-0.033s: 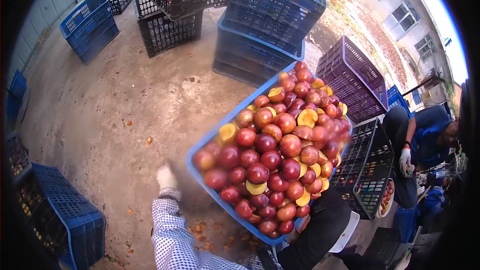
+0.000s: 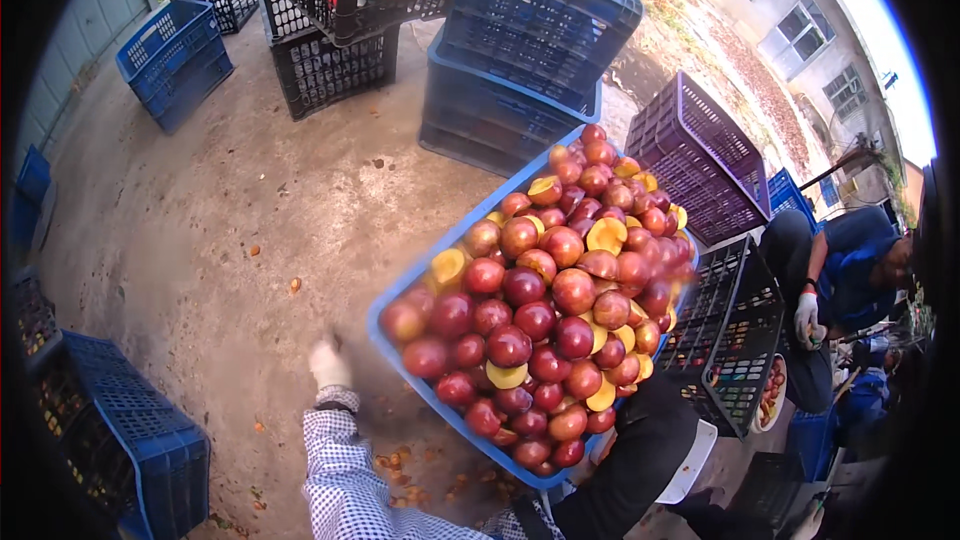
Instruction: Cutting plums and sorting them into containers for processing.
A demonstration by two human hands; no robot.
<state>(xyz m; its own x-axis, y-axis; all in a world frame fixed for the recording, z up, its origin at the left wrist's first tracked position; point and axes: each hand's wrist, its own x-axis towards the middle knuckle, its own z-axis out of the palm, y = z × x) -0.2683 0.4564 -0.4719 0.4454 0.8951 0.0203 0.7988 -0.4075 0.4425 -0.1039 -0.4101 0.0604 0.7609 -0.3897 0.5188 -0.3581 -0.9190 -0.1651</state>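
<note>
Fingers, L hand (image 2: 329,367): too blurred to tell how far open; nothing visibly held. Near L edge of fruit crate (image 2: 540,481), looks apart from it. R hand: not seen, grip unknown.

Lg → sm:
- Concrete floor (image 2: 280,160), spread L of fruit crate.
- Fruit crate: blue, centre-R, slanted across view, heaped above rim; support can't be made out.
- Blue crate stack (image 2: 530,30), just beyond far end; purple crate (image 2: 690,155) to R.
- Red fruit (image 2: 509,345), mostly whole; yellow halves (image 2: 607,235) mixed in.
- Orange scraps (image 2: 395,460) on floor, nr checked sleeve (image 2: 345,455).

Chg vs prev. frame: slight slide of whole view, crate + bkgd together, prob. head motion. No fruit visibly added/taken; for work in hand, judged no gain or loss.
</note>
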